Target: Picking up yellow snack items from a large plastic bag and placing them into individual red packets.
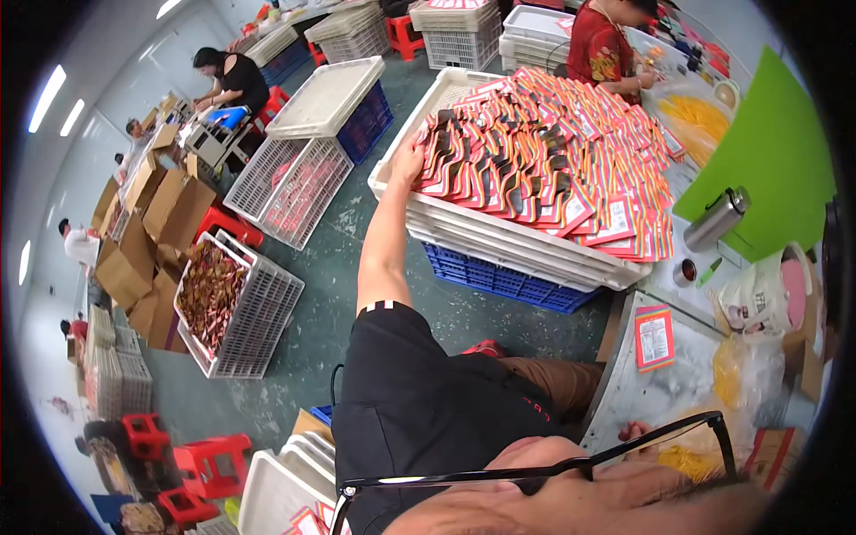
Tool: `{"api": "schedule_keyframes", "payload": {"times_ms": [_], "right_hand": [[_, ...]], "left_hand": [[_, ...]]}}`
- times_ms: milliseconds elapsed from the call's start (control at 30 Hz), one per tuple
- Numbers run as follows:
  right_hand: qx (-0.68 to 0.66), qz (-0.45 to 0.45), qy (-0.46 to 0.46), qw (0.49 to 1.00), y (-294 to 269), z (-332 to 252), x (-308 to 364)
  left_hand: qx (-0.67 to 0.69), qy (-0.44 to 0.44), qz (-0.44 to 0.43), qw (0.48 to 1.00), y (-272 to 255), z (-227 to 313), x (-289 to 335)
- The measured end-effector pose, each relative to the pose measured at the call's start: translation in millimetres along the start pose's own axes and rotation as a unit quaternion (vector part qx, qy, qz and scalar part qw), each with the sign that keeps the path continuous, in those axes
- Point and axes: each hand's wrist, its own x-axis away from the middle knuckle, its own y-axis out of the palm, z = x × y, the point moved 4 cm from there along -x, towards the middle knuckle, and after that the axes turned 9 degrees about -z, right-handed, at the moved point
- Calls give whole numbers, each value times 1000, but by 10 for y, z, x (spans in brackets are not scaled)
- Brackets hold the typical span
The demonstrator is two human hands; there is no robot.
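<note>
My left arm reaches out to a white plastic tray [526, 234], and my left hand [408, 162] is closed at its left rim, beside the packets. Its fingertips are partly hidden. Many flat packets [544, 152] with red, orange and white edges lie in overlapping rows, heaped in the tray. That tray tops several stacked trays over a blue crate [499, 278]. Only a few fingers of my right hand [636, 432] show above the glasses frame, over the metal table [615, 392]. Whether they hold anything is hidden. A single packet [655, 339] lies on that table.
A steel flask [718, 218] stands by a green board [767, 169] at the right. White crates [259, 312] and cardboard boxes [174, 214] stand on the floor at the left. A person in red [599, 45] works beyond the tray. Red stools [212, 464] are at lower left.
</note>
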Motion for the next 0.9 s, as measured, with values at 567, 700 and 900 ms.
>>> {"api": "schedule_keyframes", "payload": {"times_ms": [567, 700, 900], "right_hand": [[405, 225, 90, 881, -1040, -177, 1372], [457, 194, 109, 861, -1022, -91, 1576], [564, 175, 110, 799, -764, -16, 1544]], "left_hand": [[125, 412, 50, 901, 547, 2485, 1439], [24, 553, -218, 804, 1595, 3389, 2627], [64, 613, -412, 671, 2618, 4002, 3844]]}}
